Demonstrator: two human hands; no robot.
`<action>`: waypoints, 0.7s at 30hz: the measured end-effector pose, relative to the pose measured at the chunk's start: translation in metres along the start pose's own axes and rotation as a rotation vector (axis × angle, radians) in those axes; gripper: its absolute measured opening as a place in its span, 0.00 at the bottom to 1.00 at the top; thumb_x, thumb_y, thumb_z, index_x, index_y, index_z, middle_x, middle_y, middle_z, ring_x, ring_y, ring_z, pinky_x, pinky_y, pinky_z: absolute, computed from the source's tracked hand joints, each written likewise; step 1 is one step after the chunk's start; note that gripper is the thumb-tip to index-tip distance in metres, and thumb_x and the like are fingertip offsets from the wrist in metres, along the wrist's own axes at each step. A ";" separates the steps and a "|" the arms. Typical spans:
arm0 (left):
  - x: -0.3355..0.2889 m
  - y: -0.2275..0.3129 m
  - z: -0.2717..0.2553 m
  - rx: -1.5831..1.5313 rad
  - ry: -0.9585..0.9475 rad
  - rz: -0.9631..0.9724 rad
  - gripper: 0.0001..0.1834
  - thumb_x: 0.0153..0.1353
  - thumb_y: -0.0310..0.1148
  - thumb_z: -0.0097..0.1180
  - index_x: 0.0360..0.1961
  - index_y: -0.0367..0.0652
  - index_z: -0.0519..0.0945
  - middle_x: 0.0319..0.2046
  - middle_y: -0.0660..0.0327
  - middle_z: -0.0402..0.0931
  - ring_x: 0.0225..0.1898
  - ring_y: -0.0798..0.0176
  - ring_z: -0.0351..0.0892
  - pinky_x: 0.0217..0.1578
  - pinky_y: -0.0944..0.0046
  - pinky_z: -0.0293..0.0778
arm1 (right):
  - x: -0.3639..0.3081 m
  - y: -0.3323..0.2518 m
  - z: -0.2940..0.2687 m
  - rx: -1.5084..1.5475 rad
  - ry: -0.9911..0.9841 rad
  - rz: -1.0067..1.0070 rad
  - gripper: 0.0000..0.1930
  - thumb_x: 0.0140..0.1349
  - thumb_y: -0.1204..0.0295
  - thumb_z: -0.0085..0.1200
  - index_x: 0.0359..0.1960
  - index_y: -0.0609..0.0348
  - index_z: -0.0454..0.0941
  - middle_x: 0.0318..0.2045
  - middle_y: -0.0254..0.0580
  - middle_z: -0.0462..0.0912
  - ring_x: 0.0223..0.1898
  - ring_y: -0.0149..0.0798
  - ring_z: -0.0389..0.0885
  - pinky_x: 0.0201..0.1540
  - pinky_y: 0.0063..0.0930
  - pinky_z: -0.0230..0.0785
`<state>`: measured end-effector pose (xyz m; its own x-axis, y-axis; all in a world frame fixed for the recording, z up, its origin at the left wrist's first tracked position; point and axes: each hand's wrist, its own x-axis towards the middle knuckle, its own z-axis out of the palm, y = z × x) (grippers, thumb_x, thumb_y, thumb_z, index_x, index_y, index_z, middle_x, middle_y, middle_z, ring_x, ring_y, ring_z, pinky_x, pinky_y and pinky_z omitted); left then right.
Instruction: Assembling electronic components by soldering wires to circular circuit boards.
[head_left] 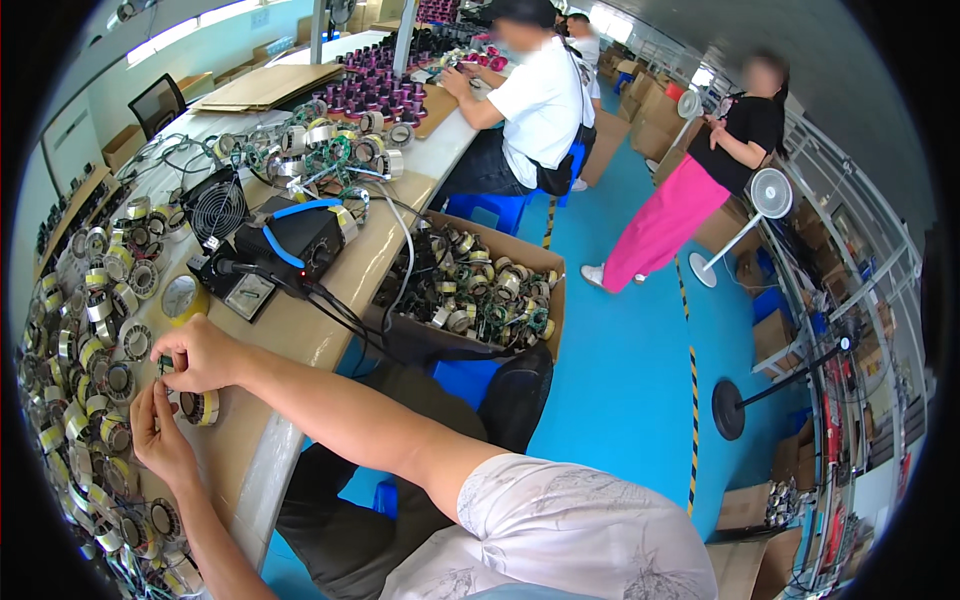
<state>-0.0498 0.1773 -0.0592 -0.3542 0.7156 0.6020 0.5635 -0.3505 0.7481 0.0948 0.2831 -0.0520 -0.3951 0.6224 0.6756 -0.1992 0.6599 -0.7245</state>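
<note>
My right hand reaches across to the left side of the table, with thumb and forefinger pinched around a small dark green piece. Just below it, my left hand has its fingertips closed together at the lower end of that piece. Its exact kind is too small to make out. Beneath the right hand, a motor stator with a yellow-wrapped rim rests on the table. Many similar stators with copper windings and wires lie heaped along the left, close to both hands.
Beyond my right arm stand a black soldering station, a small black fan and a yellow tape roll. A cardboard box of stators sits beside the table. One co-worker sits farther along; another person stands in the aisle.
</note>
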 end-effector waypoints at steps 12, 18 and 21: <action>-0.001 0.003 -0.002 0.026 0.006 -0.037 0.11 0.71 0.30 0.57 0.47 0.36 0.85 0.42 0.64 0.80 0.34 0.73 0.75 0.35 0.72 0.74 | -0.001 0.004 0.004 -0.032 0.006 -0.048 0.17 0.44 0.73 0.69 0.37 0.66 0.84 0.16 0.40 0.82 0.17 0.28 0.79 0.23 0.24 0.69; -0.001 0.004 0.005 -0.002 0.018 0.005 0.10 0.70 0.30 0.57 0.47 0.36 0.85 0.42 0.64 0.80 0.33 0.73 0.75 0.35 0.72 0.74 | -0.002 0.002 -0.004 -0.046 0.010 -0.050 0.17 0.44 0.73 0.69 0.37 0.65 0.84 0.16 0.40 0.82 0.17 0.28 0.80 0.23 0.24 0.69; 0.000 0.003 0.003 0.005 0.012 -0.001 0.10 0.70 0.30 0.57 0.47 0.36 0.85 0.42 0.64 0.80 0.34 0.73 0.76 0.36 0.72 0.75 | 0.000 0.001 -0.003 -0.039 0.008 -0.047 0.16 0.44 0.73 0.69 0.37 0.65 0.84 0.16 0.40 0.82 0.17 0.29 0.80 0.23 0.24 0.70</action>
<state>-0.0457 0.1784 -0.0582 -0.3631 0.7088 0.6048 0.5668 -0.3471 0.7471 0.0969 0.2849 -0.0526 -0.3790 0.5938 0.7097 -0.1823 0.7040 -0.6864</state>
